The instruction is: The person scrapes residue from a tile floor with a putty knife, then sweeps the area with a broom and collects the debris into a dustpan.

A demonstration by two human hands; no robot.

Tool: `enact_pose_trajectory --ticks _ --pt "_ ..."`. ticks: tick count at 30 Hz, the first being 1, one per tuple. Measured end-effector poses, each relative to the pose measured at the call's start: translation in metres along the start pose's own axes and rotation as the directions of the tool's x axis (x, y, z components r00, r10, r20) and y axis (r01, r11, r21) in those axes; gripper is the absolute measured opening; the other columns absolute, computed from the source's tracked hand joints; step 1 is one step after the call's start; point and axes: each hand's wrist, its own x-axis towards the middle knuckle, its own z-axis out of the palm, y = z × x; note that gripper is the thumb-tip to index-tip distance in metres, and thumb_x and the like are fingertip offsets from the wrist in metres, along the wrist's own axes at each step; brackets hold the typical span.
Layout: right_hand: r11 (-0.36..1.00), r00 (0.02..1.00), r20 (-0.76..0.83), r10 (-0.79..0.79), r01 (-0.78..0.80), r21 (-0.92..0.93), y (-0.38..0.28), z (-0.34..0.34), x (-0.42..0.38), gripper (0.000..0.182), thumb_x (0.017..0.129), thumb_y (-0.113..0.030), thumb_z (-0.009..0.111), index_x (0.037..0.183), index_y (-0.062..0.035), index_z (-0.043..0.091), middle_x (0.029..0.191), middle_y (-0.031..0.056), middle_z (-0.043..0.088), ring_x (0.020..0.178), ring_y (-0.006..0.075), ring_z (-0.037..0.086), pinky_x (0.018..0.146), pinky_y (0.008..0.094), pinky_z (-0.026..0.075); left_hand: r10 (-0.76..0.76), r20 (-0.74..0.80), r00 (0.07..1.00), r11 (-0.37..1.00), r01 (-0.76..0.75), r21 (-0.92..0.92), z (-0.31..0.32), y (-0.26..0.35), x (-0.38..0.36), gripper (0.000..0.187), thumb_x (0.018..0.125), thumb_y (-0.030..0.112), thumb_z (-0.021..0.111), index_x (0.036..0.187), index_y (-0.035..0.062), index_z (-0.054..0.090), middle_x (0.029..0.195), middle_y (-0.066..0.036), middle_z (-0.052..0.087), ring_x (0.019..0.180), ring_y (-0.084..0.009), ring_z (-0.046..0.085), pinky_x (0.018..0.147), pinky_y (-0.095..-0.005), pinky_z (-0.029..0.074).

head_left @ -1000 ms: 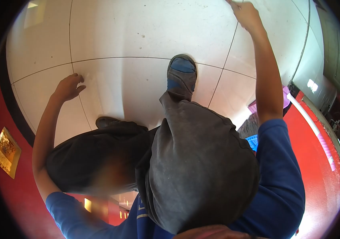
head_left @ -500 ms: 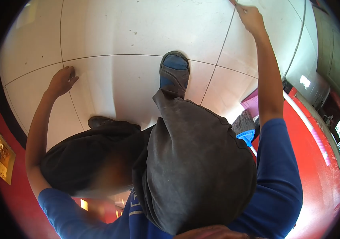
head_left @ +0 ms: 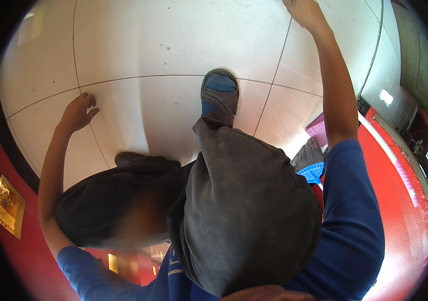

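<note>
My left hand (head_left: 78, 112) hangs over the pale tiled floor (head_left: 173, 115) at the left, holding nothing. Its fingers are loosely bent and the thumb stands apart from them. Up at the top edge, my right hand (head_left: 304, 14) reaches far forward over the tiles, fingers drawn together. Their tips are cut off by the frame, so what they grip cannot be made out. Between the two hands, my blue and grey shoe (head_left: 219, 93) is planted on the tiles. My raised knee in dark trousers (head_left: 249, 200) fills the lower middle.
A broom (head_left: 310, 168) with grey bristles and a blue head stands beside my right arm, near a pink dustpan-like thing (head_left: 318, 129). A red wall or counter side (head_left: 389, 200) runs along the right. Another red wall (head_left: 28, 251) with a golden picture (head_left: 9, 206) is at the left.
My right hand has shifted slightly up and left, so a thin brownish thing at its fingertips no longer shows. The left hand appears a little lower, with its thumb and fingers slightly further apart.
</note>
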Motion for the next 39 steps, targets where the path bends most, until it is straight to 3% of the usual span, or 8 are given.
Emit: enact_pose_trajectory --ticks 3,4,8,11,14,27,35,39 --pt "0.999 0.999 -0.006 -0.040 0.040 -0.008 0.034 0.027 -0.028 0.034 0.094 -0.030 0.054 0.096 -0.0018 0.073 0.070 0.0167 0.067 0.053 0.0215 0.056 0.059 0.0350 0.049 0.020 -0.060 0.998 1.000 -0.021 -0.015 0.002 -0.007 0.009 0.026 0.081 0.018 0.072 0.090 0.0061 0.051 0.091 -0.008 0.057 0.081 -0.0270 0.057 0.071 -0.0404 0.048" --pt "0.996 0.996 -0.012 -0.089 0.088 -0.027 0.031 0.024 -0.014 0.029 0.089 -0.026 0.061 0.092 0.0008 0.072 0.083 0.0267 0.067 0.081 0.0409 0.068 0.072 0.0443 0.053 0.029 -0.048 0.998 0.999 -0.030 -0.017 0.006 -0.005 0.008 0.026 0.081 0.018 0.072 0.090 0.0061 0.051 0.091 -0.008 0.057 0.081 -0.0270 0.057 0.071 -0.0404 0.048" --pt "0.994 0.982 -0.153 -0.108 0.111 0.016 0.016 0.030 0.038 0.032 0.089 -0.030 0.062 0.106 -0.0049 0.072 0.083 0.0250 0.068 0.081 0.0403 0.068 0.072 0.0433 0.054 0.059 -0.067 0.996 0.995 -0.054 0.087 0.005 0.003 0.012 0.030 0.079 0.018 0.074 0.093 0.0064 0.050 0.090 -0.009 0.056 0.083 -0.0280 0.056 0.072 -0.0405 0.047" --pt "0.983 0.979 -0.096 -0.178 0.172 -0.066 0.002 0.025 -0.004 0.043 0.094 -0.037 0.053 0.089 0.0031 0.069 0.077 0.0246 0.067 0.068 0.0383 0.066 0.067 0.0429 0.051 0.058 -0.047 0.997 0.997 -0.056 0.055 0.000 -0.005 0.009 0.035 0.077 0.018 0.076 0.096 0.0065 0.049 0.094 -0.011 0.056 0.094 -0.0300 0.054 0.079 -0.0409 0.047" --pt "0.990 0.993 -0.007 -0.121 0.122 0.075 0.010 0.050 -0.030 0.028 0.091 -0.031 0.055 0.104 -0.0143 0.074 0.092 0.0251 0.067 0.088 0.0426 0.066 0.081 0.0473 0.052 0.007 -0.078 0.997 0.995 0.001 0.101 -0.002 0.004 0.002 0.043 0.072 0.015 0.079 0.098 0.0062 0.047 0.098 -0.011 0.054 0.096 -0.0304 0.053 0.079 -0.0418 0.047" --pt "0.992 0.991 0.085 -0.106 0.111 -0.057 -0.058 0.035 -0.029 0.028 0.093 -0.030 0.053 0.110 -0.0161 0.071 0.086 0.0240 0.067 0.084 0.0445 0.064 0.077 0.0460 0.053 -0.057 -0.042 0.997 0.967 0.066 0.247 0.010 0.013 0.001 0.069 0.056 0.018 0.088 0.109 0.0012 0.046 0.112 -0.016 0.050 0.111 -0.0342 0.049 0.092 -0.0462 0.044" --pt "0.993 0.983 0.139 -0.122 0.122 0.005 -0.012 0.073 -0.102 0.030 0.095 -0.029 0.051 0.118 -0.0191 0.068 0.091 0.0255 0.067 0.086 0.0433 0.066 0.079 0.0473 0.052 -0.147 0.002 0.989 0.986 0.147 -0.076 -0.023 0.052 -0.095 0.057 0.070 0.023 0.082 0.116 0.0056 0.052 0.117 -0.013 0.052 0.110 -0.0304 0.053 0.093 -0.0431 0.047" --pt "0.950 0.948 0.092 -0.305 0.310 -0.047 -0.123 0.058 -0.019 0.032 0.094 -0.024 0.052 0.123 -0.0165 0.065 0.087 0.0244 0.067 0.087 0.0439 0.064 0.077 0.0487 0.051 -0.210 0.257 0.943 0.947 0.262 -0.188 0.000 0.062 -0.118 0.053 0.077 0.030 0.077 0.118 0.0047 0.055 0.118 -0.015 0.055 0.111 -0.0319 0.054 0.096 -0.0429 0.045"
